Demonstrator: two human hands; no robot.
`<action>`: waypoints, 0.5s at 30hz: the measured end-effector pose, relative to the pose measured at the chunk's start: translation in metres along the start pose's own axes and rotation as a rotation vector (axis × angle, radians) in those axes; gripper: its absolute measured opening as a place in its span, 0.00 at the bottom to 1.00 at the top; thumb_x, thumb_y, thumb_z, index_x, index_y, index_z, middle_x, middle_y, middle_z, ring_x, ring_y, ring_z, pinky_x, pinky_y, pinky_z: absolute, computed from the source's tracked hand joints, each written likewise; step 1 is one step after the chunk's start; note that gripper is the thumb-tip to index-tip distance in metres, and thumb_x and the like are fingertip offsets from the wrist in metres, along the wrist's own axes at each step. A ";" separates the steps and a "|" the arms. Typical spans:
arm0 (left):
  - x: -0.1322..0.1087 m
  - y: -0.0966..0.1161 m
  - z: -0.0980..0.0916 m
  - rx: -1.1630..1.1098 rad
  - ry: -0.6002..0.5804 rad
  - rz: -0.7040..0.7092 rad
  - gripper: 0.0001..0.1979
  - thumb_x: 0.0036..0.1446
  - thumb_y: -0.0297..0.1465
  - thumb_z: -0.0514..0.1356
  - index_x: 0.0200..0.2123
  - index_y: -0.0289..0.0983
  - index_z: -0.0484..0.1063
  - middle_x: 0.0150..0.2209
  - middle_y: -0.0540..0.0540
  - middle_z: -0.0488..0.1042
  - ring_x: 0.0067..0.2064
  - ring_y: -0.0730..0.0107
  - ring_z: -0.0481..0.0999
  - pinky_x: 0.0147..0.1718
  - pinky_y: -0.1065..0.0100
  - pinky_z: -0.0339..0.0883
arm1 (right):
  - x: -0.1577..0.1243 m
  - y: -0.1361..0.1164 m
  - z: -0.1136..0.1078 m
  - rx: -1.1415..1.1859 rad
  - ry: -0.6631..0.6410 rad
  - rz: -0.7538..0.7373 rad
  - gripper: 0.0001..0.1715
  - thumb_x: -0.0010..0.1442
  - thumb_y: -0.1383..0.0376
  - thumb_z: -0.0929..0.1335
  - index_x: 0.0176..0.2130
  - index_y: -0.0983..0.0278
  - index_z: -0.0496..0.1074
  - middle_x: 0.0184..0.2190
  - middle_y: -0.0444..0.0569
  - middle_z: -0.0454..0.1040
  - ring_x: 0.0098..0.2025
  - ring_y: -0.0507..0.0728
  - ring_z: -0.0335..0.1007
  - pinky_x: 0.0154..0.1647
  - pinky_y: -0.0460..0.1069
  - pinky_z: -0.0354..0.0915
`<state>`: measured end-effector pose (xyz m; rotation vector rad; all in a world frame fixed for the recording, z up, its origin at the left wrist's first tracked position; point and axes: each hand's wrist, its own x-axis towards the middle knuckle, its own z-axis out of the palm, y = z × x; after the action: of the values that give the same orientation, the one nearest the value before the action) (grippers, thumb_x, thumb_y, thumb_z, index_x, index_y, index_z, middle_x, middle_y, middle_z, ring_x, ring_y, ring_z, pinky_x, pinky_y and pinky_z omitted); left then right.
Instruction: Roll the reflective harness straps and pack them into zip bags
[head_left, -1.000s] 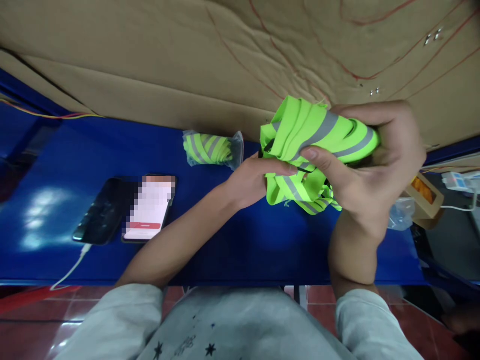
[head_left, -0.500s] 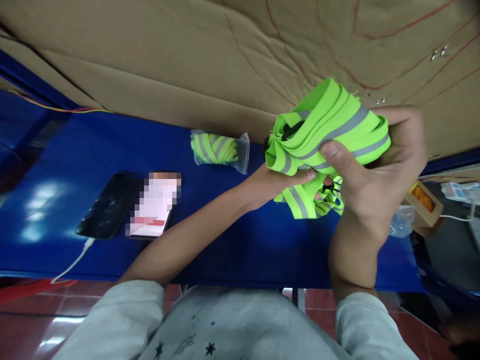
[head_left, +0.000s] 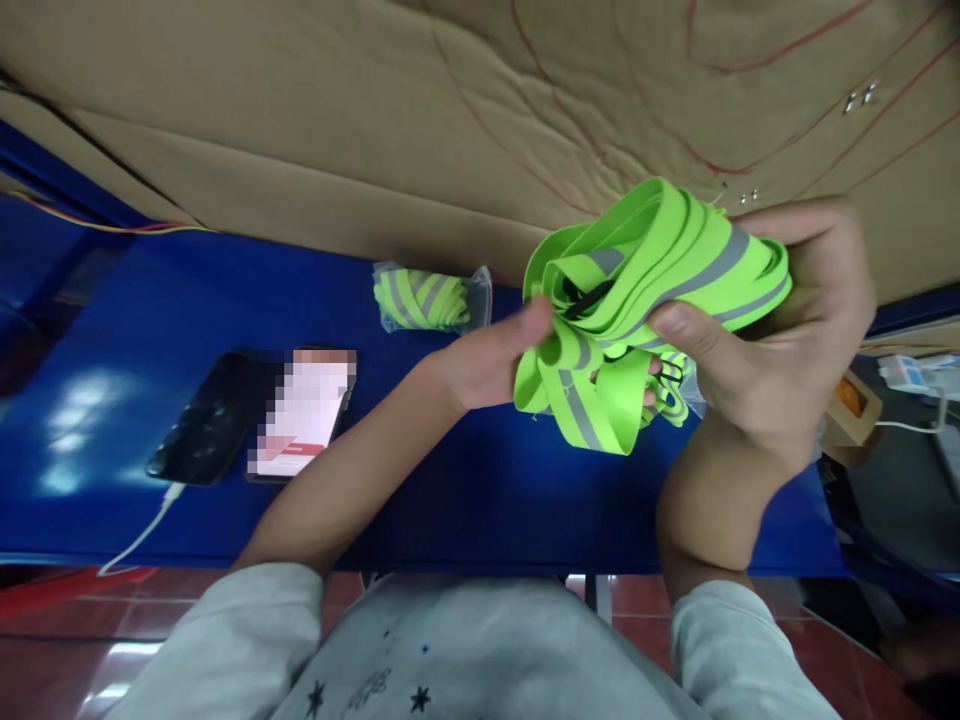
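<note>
A thick folded bundle of neon-yellow reflective strap [head_left: 690, 265] with grey stripes is held up over the blue table. My right hand [head_left: 795, 310] grips its right end, thumb pressed on the front and fingers behind. At the left end, my left hand [head_left: 491, 360] has hold of the strap's hanging loops, its thumb up and its fingers mostly hidden behind the band. Black plastic pieces [head_left: 589, 298] show inside the folds. Below the bundle dangles a loose loop [head_left: 600, 410], with narrower striped ends next to it.
On the blue table [head_left: 465, 490] lie a clear zip bag of similar strap [head_left: 427, 298], a black phone [head_left: 206, 420] on a white cable and a phone with a lit screen [head_left: 304, 415]. Brown cardboard [head_left: 337, 130] rises behind. At right stands a small carton [head_left: 851, 415].
My left hand has drawn back to the left, its thumb now at the bundle's left edge. The folds there have opened wider, and the loose loop hangs lower.
</note>
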<state>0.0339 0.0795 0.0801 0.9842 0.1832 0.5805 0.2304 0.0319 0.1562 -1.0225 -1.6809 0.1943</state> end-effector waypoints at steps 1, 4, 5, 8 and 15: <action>0.001 0.004 0.003 -0.018 -0.067 -0.023 0.38 0.49 0.65 0.69 0.50 0.41 0.81 0.51 0.39 0.82 0.58 0.45 0.82 0.57 0.49 0.76 | 0.000 0.001 -0.001 0.000 -0.001 -0.005 0.30 0.59 0.43 0.79 0.47 0.61 0.76 0.39 0.41 0.77 0.43 0.53 0.77 0.46 0.52 0.78; 0.002 0.015 0.009 0.058 -0.066 -0.061 0.18 0.51 0.44 0.77 0.39 0.38 0.83 0.40 0.44 0.83 0.42 0.60 0.83 0.51 0.57 0.77 | 0.000 -0.001 -0.003 -0.016 -0.014 -0.006 0.31 0.58 0.42 0.79 0.46 0.61 0.76 0.36 0.41 0.77 0.39 0.53 0.76 0.46 0.53 0.78; 0.002 0.017 0.011 0.078 -0.025 -0.061 0.14 0.51 0.39 0.76 0.36 0.37 0.82 0.38 0.45 0.82 0.37 0.65 0.81 0.48 0.59 0.76 | -0.001 -0.003 -0.002 -0.033 -0.017 0.005 0.30 0.58 0.43 0.79 0.46 0.61 0.76 0.37 0.41 0.77 0.40 0.53 0.76 0.47 0.54 0.79; 0.001 0.019 0.016 0.059 0.108 -0.077 0.06 0.49 0.30 0.71 0.32 0.35 0.81 0.34 0.48 0.81 0.32 0.70 0.78 0.42 0.63 0.75 | -0.003 -0.011 0.003 -0.112 0.002 0.024 0.25 0.62 0.48 0.79 0.49 0.61 0.76 0.42 0.43 0.78 0.45 0.55 0.78 0.55 0.56 0.78; 0.003 0.022 0.020 -0.129 0.291 -0.097 0.09 0.48 0.25 0.69 0.36 0.35 0.79 0.33 0.47 0.82 0.42 0.57 0.85 0.50 0.55 0.78 | -0.011 -0.007 0.017 -0.336 -0.098 -0.127 0.15 0.70 0.57 0.74 0.55 0.52 0.73 0.55 0.46 0.79 0.61 0.63 0.78 0.68 0.60 0.74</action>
<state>0.0361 0.0759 0.1098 0.7583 0.4447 0.6373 0.2125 0.0263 0.1458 -1.1613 -1.9021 -0.1282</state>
